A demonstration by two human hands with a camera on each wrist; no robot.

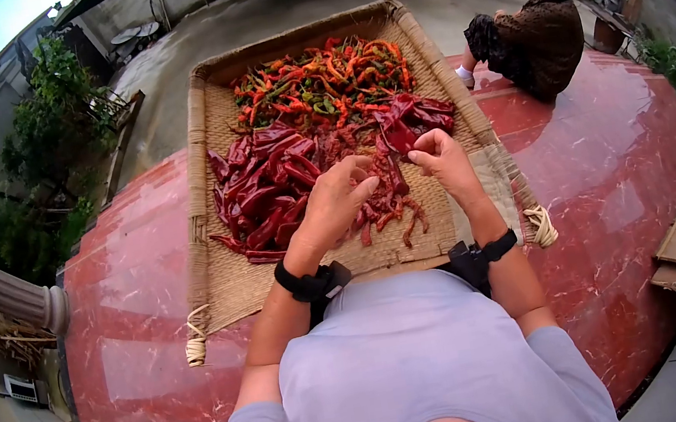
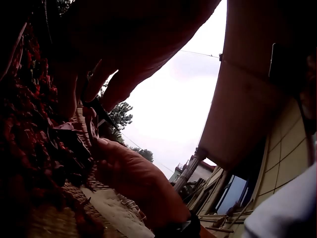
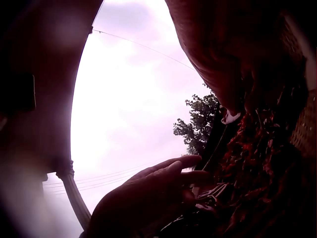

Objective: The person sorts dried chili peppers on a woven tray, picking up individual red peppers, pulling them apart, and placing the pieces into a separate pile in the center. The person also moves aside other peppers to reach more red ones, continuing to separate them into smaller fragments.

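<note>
A shallow woven tray holds dried peppers in front of me. My right hand pinches a dark red dried pepper between thumb and fingertips, close over the tray's right part. My left hand hovers at the right edge of the large dark red pepper pile, its thumb apart from the fingers and nothing held. In the right wrist view the left hand shows fairly straight fingers. The left wrist view has the right hand with its fingertips together over the peppers.
Thin orange and green chillies fill the tray's far end. Crushed red bits and seeds lie mid-tray, and a pale cloth patch covers its right side. A person sits at the right on the red stone floor.
</note>
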